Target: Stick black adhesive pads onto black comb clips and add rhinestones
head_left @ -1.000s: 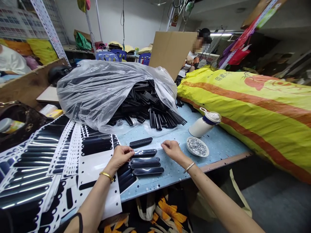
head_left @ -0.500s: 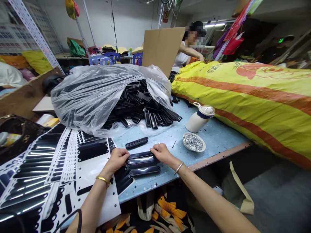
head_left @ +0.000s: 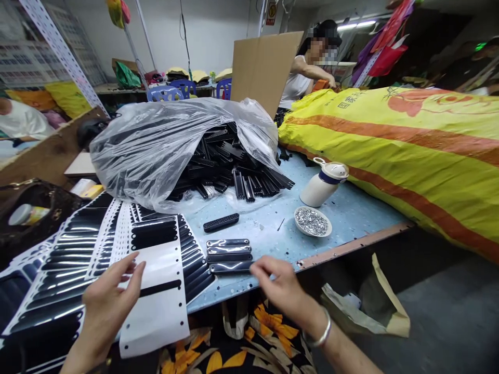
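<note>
Over the white backing sheet (head_left: 161,311), my left hand (head_left: 113,301) is open, thumb and fingers apart and nothing between them. One black strip (head_left: 160,288) lies across that sheet. My right hand (head_left: 283,291) is closed, its fingertips against the right end of the nearest of several glossy black pieces (head_left: 230,267) laid side by side. Whether the fingertips grip anything, I cannot make out. A perforated black piece (head_left: 221,223) lies apart behind them. Sheets of glossy black strips (head_left: 64,272) fan out at the left.
A clear plastic bag (head_left: 144,150) spills black combs-like pieces (head_left: 245,182) at the back. A white bowl (head_left: 313,222) of small silvery parts and a white bottle (head_left: 322,187) stand at the right. A big yellow sack (head_left: 390,135) lies beyond. Behind a cardboard sheet (head_left: 261,72), a person (head_left: 302,78) works.
Both hands have let go of the farthest black piece, which now lies beside the others. My left hand has moved left over the white sheet; my right hand has drawn toward me.
</note>
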Demonstrator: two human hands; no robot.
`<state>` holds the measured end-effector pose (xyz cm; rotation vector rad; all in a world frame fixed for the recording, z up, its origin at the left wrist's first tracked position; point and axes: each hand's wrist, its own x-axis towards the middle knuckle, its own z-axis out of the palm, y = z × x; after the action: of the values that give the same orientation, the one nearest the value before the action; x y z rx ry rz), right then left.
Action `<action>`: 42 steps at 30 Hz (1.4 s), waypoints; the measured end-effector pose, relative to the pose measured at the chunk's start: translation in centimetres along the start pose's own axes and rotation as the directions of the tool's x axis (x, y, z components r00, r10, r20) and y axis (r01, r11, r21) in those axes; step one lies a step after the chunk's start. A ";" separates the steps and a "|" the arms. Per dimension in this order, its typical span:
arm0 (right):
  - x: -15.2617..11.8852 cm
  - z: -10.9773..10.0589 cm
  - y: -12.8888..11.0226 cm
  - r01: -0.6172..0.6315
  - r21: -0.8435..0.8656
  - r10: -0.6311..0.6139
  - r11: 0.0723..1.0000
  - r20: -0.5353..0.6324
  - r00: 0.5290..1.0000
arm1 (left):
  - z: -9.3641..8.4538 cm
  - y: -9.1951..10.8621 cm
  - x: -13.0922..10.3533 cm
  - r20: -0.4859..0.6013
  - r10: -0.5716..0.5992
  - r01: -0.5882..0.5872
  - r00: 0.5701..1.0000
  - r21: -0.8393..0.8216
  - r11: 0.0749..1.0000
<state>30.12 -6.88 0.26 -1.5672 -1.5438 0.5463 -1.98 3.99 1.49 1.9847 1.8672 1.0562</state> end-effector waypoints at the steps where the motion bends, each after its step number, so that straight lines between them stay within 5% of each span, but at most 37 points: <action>1: -1.1 1.5 -0.9 0.067 0.010 -0.067 0.998 0.074 0.995 | -0.3 -1.5 -0.8 -0.011 -0.055 0.055 0.998 0.095 0.994; 3: -2.4 4.7 -2.5 0.191 0.029 -0.193 0.981 0.184 0.964 | 0.0 -3.9 -2.7 0.037 -0.081 0.072 0.996 0.197 0.978; 5: -2.2 7.9 -3.9 0.296 -0.006 -0.285 0.955 0.241 0.928 | 1.1 -5.2 -5.0 0.094 0.019 -0.035 0.995 0.166 0.985; 9: 1.1 13.3 -5.4 0.505 -0.148 -0.403 0.850 0.435 0.805 | 3.0 -5.3 -8.8 0.110 0.118 -0.121 0.987 0.026 0.992; 13: 2.9 15.7 -5.3 0.660 -0.237 -0.407 0.713 0.627 0.665 | 2.5 -4.8 -10.3 0.234 -0.112 0.155 0.966 -0.173 0.973; 17: 1.8 15.6 -4.4 0.738 -0.167 -0.487 0.653 0.655 0.579 | 0.8 -5.9 -9.8 0.327 -0.416 0.526 0.849 -0.437 0.730; 19: 1.1 15.3 -4.0 0.706 -0.149 -0.485 0.692 0.629 0.608 | 0.0 -6.8 -9.0 0.329 -0.482 0.583 0.812 -0.511 0.632; 23: 1.1 14.3 -4.1 0.543 -0.095 -0.465 0.834 0.410 0.785 | -0.2 -7.5 -7.3 0.358 -0.630 0.707 0.689 -0.524 0.475; 26: 1.2 12.8 -5.4 0.550 0.020 -0.534 0.835 0.271 0.801 | 0.2 -5.6 -6.5 0.425 -0.645 0.737 0.635 -0.584 0.341; 28: 0.9 11.8 -6.3 0.574 0.056 -0.566 0.817 0.261 0.782 | 0.6 -3.5 -6.0 0.508 -0.585 0.737 0.633 -0.628 0.252; 32: 0.4 11.8 -6.0 0.608 0.125 -0.618 0.784 0.253 0.745 | 1.5 -1.1 -4.4 0.507 -0.485 0.645 0.713 -0.746 0.169; 36: 0.1 13.3 -5.1 0.631 0.139 -0.640 0.763 0.300 0.708 | 1.8 -1.3 -3.9 0.515 -0.443 0.613 0.734 -0.783 0.106; 42: -0.7 13.1 -4.3 0.639 0.079 -0.622 0.765 0.347 0.702 | 2.5 -1.5 -3.1 0.541 -0.402 0.636 0.739 -0.757 0.150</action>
<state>17.05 -4.61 -3.59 -0.8786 -2.2495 0.4015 -1.40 2.10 -2.26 0.6026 1.1377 1.1639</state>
